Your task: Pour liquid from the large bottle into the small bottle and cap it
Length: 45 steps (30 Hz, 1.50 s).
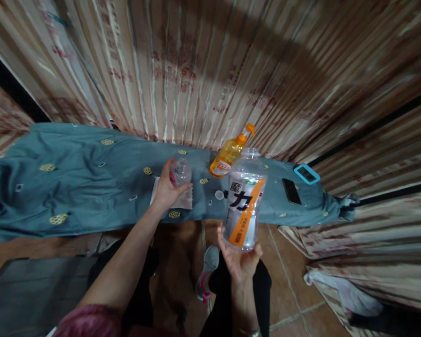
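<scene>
In my right hand (239, 262) is a large clear plastic bottle (246, 199), held up from below by its base. Its label has bold black characters and an orange stripe, and its mouth at the top looks uncapped. My left hand (166, 192) is closed around a smaller clear bottle (182, 172), thumb on the near side. Under that bottle lies a pale cloth or packet (184, 200), partly hidden by the hand. Between the two hands, a small round white cap (219, 194) rests on the teal patterned cloth (91, 182).
An orange pump bottle (228, 157) stands behind the large bottle, partly overlapped by it. Farther right are a dark phone (291, 191) and a blue-framed device (306, 174). Striped curtains (196, 70) hang along the back. Tiled floor (284, 262) shows below the near edge.
</scene>
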Tool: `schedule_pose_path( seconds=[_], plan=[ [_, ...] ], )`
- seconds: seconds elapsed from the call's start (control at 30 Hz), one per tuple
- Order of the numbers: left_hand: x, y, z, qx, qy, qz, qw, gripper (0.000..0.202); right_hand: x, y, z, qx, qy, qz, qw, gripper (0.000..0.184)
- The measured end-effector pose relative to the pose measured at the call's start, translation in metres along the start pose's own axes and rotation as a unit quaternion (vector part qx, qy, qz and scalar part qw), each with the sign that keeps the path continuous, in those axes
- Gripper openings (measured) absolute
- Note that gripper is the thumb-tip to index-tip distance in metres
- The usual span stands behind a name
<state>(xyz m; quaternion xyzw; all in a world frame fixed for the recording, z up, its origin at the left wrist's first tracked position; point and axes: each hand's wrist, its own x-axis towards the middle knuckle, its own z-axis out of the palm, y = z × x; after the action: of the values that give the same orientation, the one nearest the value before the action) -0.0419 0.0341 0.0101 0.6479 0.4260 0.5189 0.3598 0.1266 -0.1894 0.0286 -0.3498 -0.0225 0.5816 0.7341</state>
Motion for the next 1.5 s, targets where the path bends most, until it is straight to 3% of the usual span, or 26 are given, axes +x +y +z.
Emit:
schedule_pose_path(
  seconds=[0.17,0.4,0.73,1.03,1.2,1.5],
  plan=[
    [-0.007,-0.009,0.001,-0.011,0.004,-0.017,1.000,0.104,0.017,0.005,0.006,-0.008,-0.010,0.017,1.000,0.083],
    [-0.011,-0.013,0.002,-0.025,0.009,-0.025,0.999,0.105,0.020,-0.007,-0.003,-0.045,-0.014,0.020,0.999,0.065],
    [-0.005,-0.007,-0.003,-0.026,0.001,0.038,0.999,0.097,0.007,-0.017,-0.008,-0.103,0.006,0.006,0.995,0.058],
    [-0.002,0.008,0.001,0.005,0.003,0.101,0.995,0.076,0.013,-0.019,0.003,-0.142,0.054,0.026,0.988,0.060],
    [0.000,0.008,0.004,-0.013,0.002,0.090,0.996,0.063,0.012,-0.022,0.011,-0.161,0.071,0.019,0.984,0.064],
    [0.000,0.014,0.002,-0.030,-0.006,0.087,0.996,0.049,0.002,-0.031,0.015,-0.203,0.077,0.013,0.976,0.052]
  ],
)
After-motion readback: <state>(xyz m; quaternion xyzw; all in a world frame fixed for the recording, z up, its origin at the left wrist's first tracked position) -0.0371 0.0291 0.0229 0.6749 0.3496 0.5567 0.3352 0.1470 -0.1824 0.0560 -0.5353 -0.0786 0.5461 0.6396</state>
